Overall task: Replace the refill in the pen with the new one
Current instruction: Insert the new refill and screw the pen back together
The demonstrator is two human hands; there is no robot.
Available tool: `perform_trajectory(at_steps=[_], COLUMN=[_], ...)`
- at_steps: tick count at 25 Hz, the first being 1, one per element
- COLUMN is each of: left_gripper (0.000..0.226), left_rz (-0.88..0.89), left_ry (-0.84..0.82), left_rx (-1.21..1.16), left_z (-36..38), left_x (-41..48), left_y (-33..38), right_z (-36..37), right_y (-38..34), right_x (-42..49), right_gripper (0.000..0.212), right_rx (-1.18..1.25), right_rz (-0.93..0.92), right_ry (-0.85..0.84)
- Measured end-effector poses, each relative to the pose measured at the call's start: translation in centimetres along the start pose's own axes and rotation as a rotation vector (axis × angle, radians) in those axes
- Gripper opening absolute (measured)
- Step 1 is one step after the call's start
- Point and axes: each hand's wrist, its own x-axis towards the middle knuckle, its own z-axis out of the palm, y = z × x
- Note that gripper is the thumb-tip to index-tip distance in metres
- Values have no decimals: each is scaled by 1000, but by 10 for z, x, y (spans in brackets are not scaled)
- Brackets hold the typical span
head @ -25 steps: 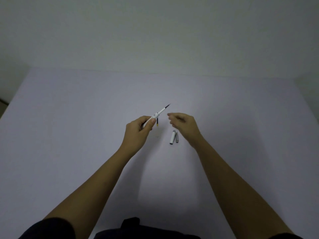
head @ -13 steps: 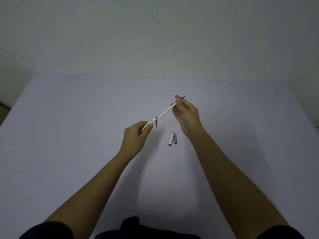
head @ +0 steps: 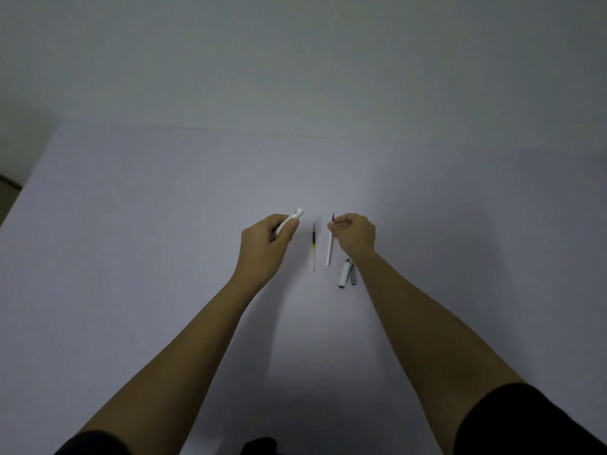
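Refill (head: 329, 246) pinched in right hand (head: 356, 233); left hand (head: 264, 247) fists pen barrel (head: 292, 218).

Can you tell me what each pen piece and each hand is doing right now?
left hand: closed around the pen barrel
pen barrel: held up off the table, nothing sticking out of its visible end
right hand: pinching the white refill near its dark tip
white refill: out of the barrel, hanging tip up
yellow-banded refill: lying flat on the table, untouched
pen cap: off the pen, lying by the right wrist
table: holding the loose parts
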Motion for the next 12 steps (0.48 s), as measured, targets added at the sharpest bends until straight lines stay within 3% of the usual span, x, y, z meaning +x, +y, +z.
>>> perform_trajectory(at_steps=[3,12], left_gripper=[18,16], left_rz=[23,-17], left_ry=[10,9], left_rx=[-9,3], left_z=[3,5], left_x=[5,13], left_y=[8,0], right_z=[-1,2], right_y=[3,5], right_x=[4,1], right_gripper=[22,21], right_rx=[-110,-129], right_rz=[-50,-97], right_ry=[40,69])
